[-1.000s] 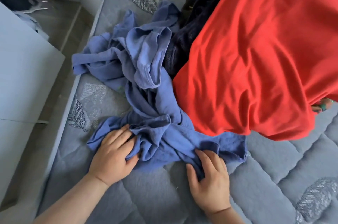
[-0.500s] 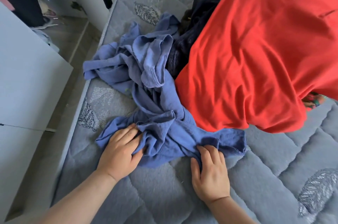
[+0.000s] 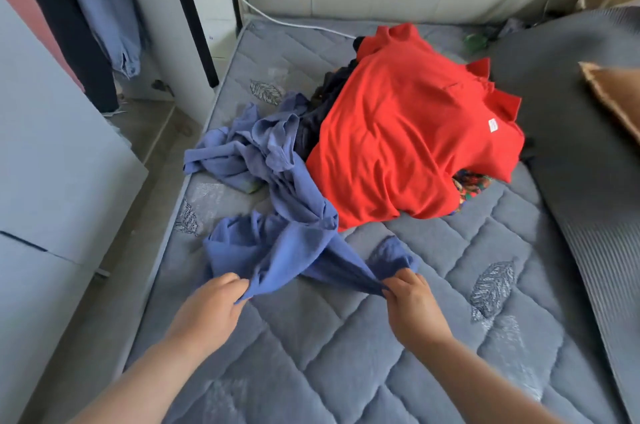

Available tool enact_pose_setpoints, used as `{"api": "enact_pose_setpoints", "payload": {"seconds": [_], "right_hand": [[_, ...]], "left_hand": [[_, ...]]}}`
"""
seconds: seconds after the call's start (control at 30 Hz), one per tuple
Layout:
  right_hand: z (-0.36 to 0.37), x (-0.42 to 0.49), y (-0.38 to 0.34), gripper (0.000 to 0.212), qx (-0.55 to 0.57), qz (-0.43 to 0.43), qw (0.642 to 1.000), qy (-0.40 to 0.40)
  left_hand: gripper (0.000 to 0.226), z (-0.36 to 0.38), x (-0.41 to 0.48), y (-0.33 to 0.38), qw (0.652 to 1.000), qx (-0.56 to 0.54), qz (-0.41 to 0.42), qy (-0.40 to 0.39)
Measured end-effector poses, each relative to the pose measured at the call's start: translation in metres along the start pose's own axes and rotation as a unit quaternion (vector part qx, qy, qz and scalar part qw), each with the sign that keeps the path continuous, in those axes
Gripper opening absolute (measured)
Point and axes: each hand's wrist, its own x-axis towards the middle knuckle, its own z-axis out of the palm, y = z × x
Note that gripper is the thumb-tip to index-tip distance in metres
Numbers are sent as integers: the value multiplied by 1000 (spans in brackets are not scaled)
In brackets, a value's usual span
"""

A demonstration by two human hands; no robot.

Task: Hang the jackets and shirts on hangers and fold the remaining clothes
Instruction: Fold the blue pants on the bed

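Both hands pinch the near edge of the blue garment: the left hand and right hand have fingers curled tight on the fabric. The garment trails across the mattress to the red shirt, which tops the clothes pile behind it.

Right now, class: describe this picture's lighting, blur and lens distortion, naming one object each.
Head view throughout: soft even light, faint shadow beneath the red shirt; motion blur smears the brown pillow at right; wide-angle perspective tilts the dark post at left.
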Motion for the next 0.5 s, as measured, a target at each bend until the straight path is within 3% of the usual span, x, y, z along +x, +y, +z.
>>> {"api": "enact_pose_setpoints", "payload": {"seconds": [0.17,0.3,0.4,0.5], "right_hand": [[-33,-100,44,22,-84,58,995,0],[-47,-151,74,18,-96,161,982,-7],[-61,-169,76,14,-158,249,950,-101],[-66,-171,61,42,-225,335,886,-228]], "left_hand": [[16,-1,-98,-4,998,-56,-37,-14],[18,14,-134,-26,980,-114,-165,5],[31,17,-140,-34,971,-17,-192,-141],[14,4,-130,-15,940,78,-197,-269]]}}
